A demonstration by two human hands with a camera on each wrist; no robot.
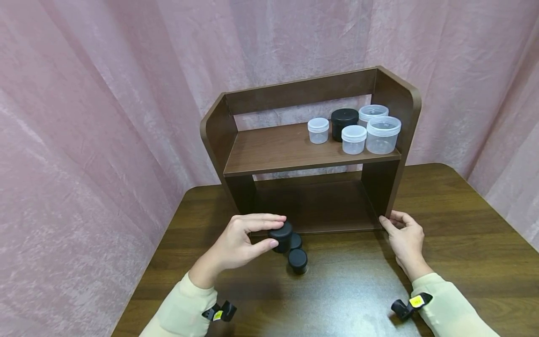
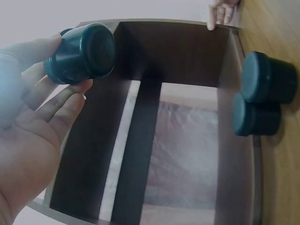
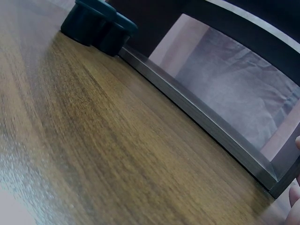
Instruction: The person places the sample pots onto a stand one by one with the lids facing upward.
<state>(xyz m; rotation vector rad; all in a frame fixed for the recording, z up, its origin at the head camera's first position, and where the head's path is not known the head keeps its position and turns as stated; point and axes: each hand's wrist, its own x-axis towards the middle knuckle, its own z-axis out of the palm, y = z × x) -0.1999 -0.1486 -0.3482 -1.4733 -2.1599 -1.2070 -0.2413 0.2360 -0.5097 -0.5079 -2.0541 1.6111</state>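
My left hand (image 1: 242, 241) holds a black lidded jar (image 1: 281, 236) between thumb and fingers, above the table by the shelf's lower front edge. In the left wrist view, this jar (image 2: 84, 51) is tilted, its round end facing the camera. Just right of it in the head view, two smaller black jars (image 1: 298, 260) stand close together on the table. My right hand (image 1: 406, 238) grips the lower front corner of the brown shelf (image 1: 389, 187), thumb at the panel's edge and fingers on its outer side. Only its fingertips (image 3: 295, 197) show in the right wrist view.
On the upper board, toward the right, stand several clear containers (image 1: 382, 140) with a wide black jar (image 1: 343, 122) among them. The shelf rests on a brown wooden table (image 1: 337, 290). A pink curtain (image 1: 105, 117) hangs behind.
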